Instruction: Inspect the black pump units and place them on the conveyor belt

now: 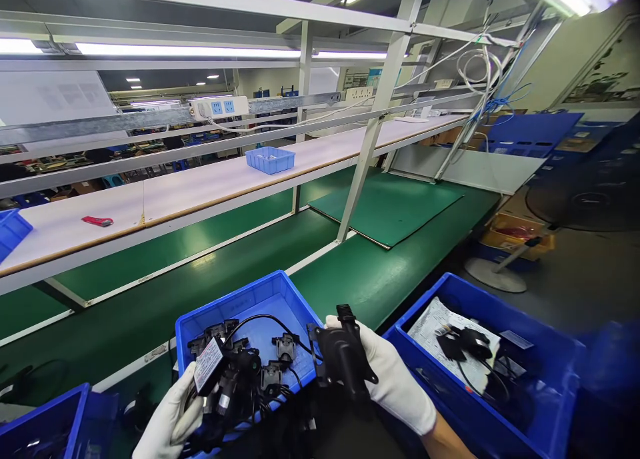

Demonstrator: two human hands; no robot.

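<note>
2 black pieces are held up at the blue bin (293,312). The 1st, a small black box (209,366), sits over the bin's left side, tilted, with 1 white label of fine print turned upward. The 2nd, a black bracket (345,356), is at the bin's right rim: 1 flat plate with tabs at its corners, a rounded body across it and a ribbed end pointing up. 1 thin black cable (267,316) arches above the bin and reaches the bracket's left edge; its other end is lost near the box.
</note>
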